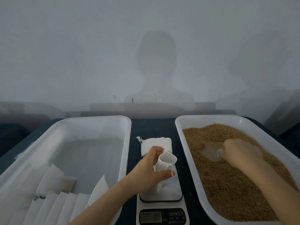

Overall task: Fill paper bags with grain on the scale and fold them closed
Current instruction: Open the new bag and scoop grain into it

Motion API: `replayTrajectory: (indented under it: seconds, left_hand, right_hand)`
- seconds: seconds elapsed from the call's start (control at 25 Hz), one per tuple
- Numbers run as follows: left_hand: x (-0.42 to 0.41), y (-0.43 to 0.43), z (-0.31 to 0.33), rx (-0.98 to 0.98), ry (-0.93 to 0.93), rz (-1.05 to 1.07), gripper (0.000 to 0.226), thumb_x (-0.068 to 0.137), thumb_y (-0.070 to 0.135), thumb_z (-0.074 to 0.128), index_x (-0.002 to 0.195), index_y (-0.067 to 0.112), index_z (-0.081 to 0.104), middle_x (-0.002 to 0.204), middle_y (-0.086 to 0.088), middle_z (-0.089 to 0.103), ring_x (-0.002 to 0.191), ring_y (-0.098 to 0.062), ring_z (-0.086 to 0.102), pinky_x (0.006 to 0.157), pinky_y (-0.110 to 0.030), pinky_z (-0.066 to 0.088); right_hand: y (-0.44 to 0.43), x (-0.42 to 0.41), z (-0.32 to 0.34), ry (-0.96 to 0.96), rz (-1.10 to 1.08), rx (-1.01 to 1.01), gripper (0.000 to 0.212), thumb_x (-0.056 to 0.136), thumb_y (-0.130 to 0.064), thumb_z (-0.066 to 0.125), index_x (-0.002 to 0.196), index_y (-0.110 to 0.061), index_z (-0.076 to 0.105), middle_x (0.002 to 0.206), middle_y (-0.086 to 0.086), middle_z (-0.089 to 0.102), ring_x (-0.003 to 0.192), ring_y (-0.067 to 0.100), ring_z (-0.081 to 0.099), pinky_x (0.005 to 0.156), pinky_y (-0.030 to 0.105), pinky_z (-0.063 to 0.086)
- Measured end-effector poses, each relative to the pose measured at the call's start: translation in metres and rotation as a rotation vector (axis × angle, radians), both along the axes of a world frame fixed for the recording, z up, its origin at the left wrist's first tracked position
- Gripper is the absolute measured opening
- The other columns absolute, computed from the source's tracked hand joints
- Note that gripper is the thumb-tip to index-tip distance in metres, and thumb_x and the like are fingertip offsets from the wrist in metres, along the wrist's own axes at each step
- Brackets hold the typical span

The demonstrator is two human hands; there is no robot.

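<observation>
The left hand (151, 168) pinches a small white bag (165, 161) by its rim between thumb and fingers. It holds the mouth open over the scale (172, 192). The bag's lower end hangs down to the platform, but I cannot tell whether it touches.

The scale sits on a narrow dark strip of table (152, 127) between two white tubs, and its sides are close to both tub walls. Just behind it, in the same strip, lies a stack of empty bags (155, 146). Beyond the stack the strip is bare up to the table's far edge.

The right hand (241, 153) is well apart from the left, inside the right tub (209, 117). Its fingers curl round the handle of a clear scoop (209, 153), which is sunk in the grain (227, 184). The grain fills most of that tub, leaving the far left corner lower.

In the left tub (97, 118), filled bags (53, 181) lie in the near left corner. Its far half and the floor along its right wall are open.
</observation>
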State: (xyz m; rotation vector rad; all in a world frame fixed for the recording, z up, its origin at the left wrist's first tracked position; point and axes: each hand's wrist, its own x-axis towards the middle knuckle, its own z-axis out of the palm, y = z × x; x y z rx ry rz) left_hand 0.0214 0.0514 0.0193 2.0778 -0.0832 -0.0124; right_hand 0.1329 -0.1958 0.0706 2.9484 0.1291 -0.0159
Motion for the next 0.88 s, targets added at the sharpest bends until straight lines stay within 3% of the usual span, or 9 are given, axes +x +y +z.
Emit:
replayTrajectory:
  seconds: [0.08,0.28,0.48,0.68,0.88]
  left_hand:
    - [0.000,0.001,0.000,0.007,0.003,-0.003,0.051,0.081,0.040,0.072,0.111,0.048,0.032,0.116,0.023,0.050,0.108,-0.006,0.056,0.092,-0.025,0.050]
    - [0.001,0.001,0.000,0.008,0.002,-0.005,0.052,0.080,0.040,0.072,0.112,0.048,0.032,0.117,0.022,0.051,0.107,-0.006,0.056,0.091,-0.024,0.051]
    - [0.002,0.001,-0.001,0.008,0.024,-0.010,0.051,0.081,0.040,0.072,0.111,0.050,0.031,0.114,0.028,0.047,0.107,-0.004,0.055,0.091,-0.021,0.049]
    - [0.003,0.002,-0.003,-0.001,0.032,-0.014,0.053,0.079,0.042,0.072,0.112,0.050,0.031,0.118,0.024,0.051,0.109,-0.004,0.056,0.089,-0.018,0.049]
    - [0.004,0.003,-0.004,-0.010,0.031,-0.016,0.052,0.079,0.042,0.072,0.112,0.050,0.032,0.116,0.025,0.051,0.108,-0.002,0.056,0.088,-0.017,0.050]
  right_hand:
    - [0.005,0.004,-0.011,-0.031,0.019,0.031,0.024,0.096,-0.033,0.043,0.077,-0.022,0.054,0.074,-0.006,0.054,0.063,0.010,0.051,0.051,0.024,0.034]
    - [0.015,0.011,-0.023,-0.038,0.046,0.094,0.016,0.096,-0.028,0.048,0.098,-0.021,0.061,0.084,-0.004,0.057,0.079,0.017,0.059,0.062,0.026,0.042]
    - [0.007,0.012,-0.029,-0.042,0.041,0.201,0.023,0.096,-0.038,0.048,0.107,-0.023,0.062,0.088,-0.004,0.063,0.076,0.013,0.060,0.062,0.025,0.047]
    - [-0.016,0.006,-0.032,0.087,0.044,0.512,0.025,0.091,-0.045,0.054,0.100,-0.026,0.067,0.066,-0.008,0.064,0.051,0.007,0.057,0.051,0.024,0.048]
    - [-0.034,0.000,-0.032,0.108,0.055,0.595,0.023,0.089,-0.039,0.060,0.110,-0.032,0.066,0.061,-0.008,0.066,0.037,-0.001,0.048,0.041,0.016,0.040]
